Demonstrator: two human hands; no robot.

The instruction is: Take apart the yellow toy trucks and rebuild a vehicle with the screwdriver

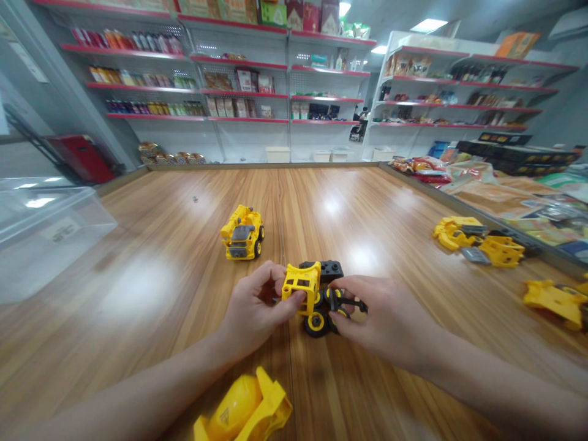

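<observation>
My left hand (260, 297) grips a yellow toy truck cab (301, 282), thumb across its front. In my right hand (383, 312), a small black plastic part (351, 301) is pinched between thumb and fingers. Between and just under the hands are black toy wheels (316, 323) with yellow hubs. A black toy chassis piece (331, 269) lies right behind the cab; whether it joins the wheels I cannot tell. Close to my left forearm is a yellow toy mixer drum part (243, 407), partly cut off by the lower frame edge.
A built yellow toy truck (242, 233) stands beyond my left hand. Yellow toy parts (478, 239) and another yellow piece (554, 303) lie to the right. A clear plastic bin (50, 236) is at the left, packaged goods (514, 202) at the right, stocked shelves (243, 95) behind the wooden table (174, 208).
</observation>
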